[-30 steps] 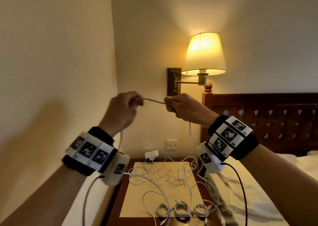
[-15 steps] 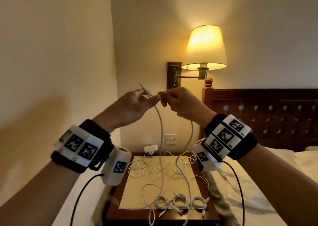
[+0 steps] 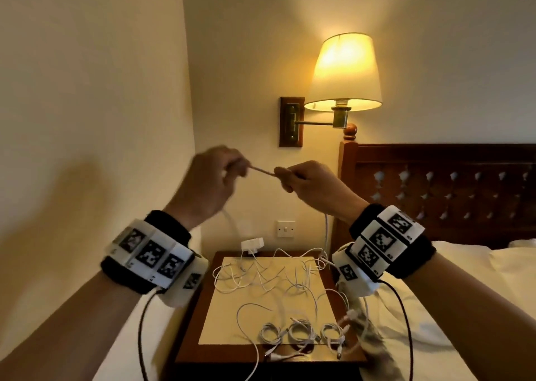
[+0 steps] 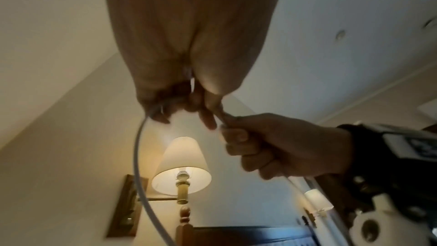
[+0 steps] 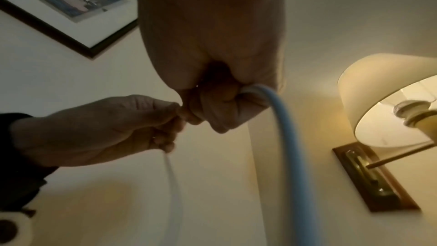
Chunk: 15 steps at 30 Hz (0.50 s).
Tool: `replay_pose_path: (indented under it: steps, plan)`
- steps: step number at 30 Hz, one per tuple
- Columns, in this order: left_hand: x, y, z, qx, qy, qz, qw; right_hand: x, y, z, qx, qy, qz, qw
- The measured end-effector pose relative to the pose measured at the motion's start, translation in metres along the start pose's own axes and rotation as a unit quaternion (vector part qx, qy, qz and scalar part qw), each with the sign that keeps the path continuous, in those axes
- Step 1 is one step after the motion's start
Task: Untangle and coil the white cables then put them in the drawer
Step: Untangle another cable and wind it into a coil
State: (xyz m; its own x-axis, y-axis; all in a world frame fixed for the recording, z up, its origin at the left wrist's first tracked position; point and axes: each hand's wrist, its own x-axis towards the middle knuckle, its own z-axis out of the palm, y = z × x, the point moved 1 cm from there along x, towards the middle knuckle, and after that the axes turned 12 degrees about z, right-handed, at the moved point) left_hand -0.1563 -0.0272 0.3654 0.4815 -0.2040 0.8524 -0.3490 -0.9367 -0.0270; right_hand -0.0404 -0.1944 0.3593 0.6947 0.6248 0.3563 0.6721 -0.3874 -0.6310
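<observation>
- Your left hand (image 3: 210, 177) is raised above the desk (image 3: 333, 354), fingers curled round a white cable (image 3: 262, 172); it is blurred in the head view.
- Your right hand (image 3: 307, 182) is level with it and just beside it, fist closed round the same cable.
- A short stretch of that cable runs taut between your two hands.
- From the left wrist view the cable (image 4: 139, 166) leaves the underside of your left hand and hangs down in a curve; from the right wrist view another run of it (image 5: 283, 137) leaves your right fist and drops downward.
- Both runs hang toward the desk, one under each hand.
- A loose tangle of white cables (image 3: 269, 276) lies across the far half of the desk, reaching its right edge.
- Three coiled cables (image 3: 301, 331) lie side by side in a row near the front edge of the desk, right of centre.
- A single loose cable (image 3: 246, 319) loops left of the coils and trails over the front edge.
- A white charger (image 3: 252, 244) lies at the far edge of the desk, by the wall.
- A lit wall lamp (image 3: 345, 73) hangs above the desk; a bed (image 3: 464, 293) with a dark wooden headboard (image 3: 435, 186) stands along the desk's right side.
- No drawer can be made out in any view.
</observation>
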Motion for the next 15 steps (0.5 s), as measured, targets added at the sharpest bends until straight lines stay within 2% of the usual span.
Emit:
replay_pose_path:
  steps: [2,6,7,12,13,15]
  plan:
    - [0.004,-0.017,-0.027,0.051,0.09,-0.008,0.995,-0.004,0.013,-0.018,0.037,0.015,0.038,0.998]
    - [0.016,-0.037,-0.09,0.165,0.184,-0.059,0.967,-0.014,0.031,-0.051,0.107,0.028,0.044,0.993]
    - [0.019,-0.038,-0.1,0.176,0.175,-0.076,0.966,-0.017,0.033,-0.055,0.112,0.033,0.038,0.992]
    - [0.021,-0.033,-0.096,0.213,0.02,-0.153,0.965,-0.016,0.028,-0.056,0.126,0.036,0.003,0.991]
    - [0.021,-0.026,-0.087,0.201,0.021,-0.136,0.97,-0.015,0.022,-0.051,0.118,0.025,-0.007,0.993]
    - [0.021,0.004,-0.06,0.08,0.021,-0.077,0.994,-0.011,0.006,-0.039,0.102,-0.001,-0.028,0.994]
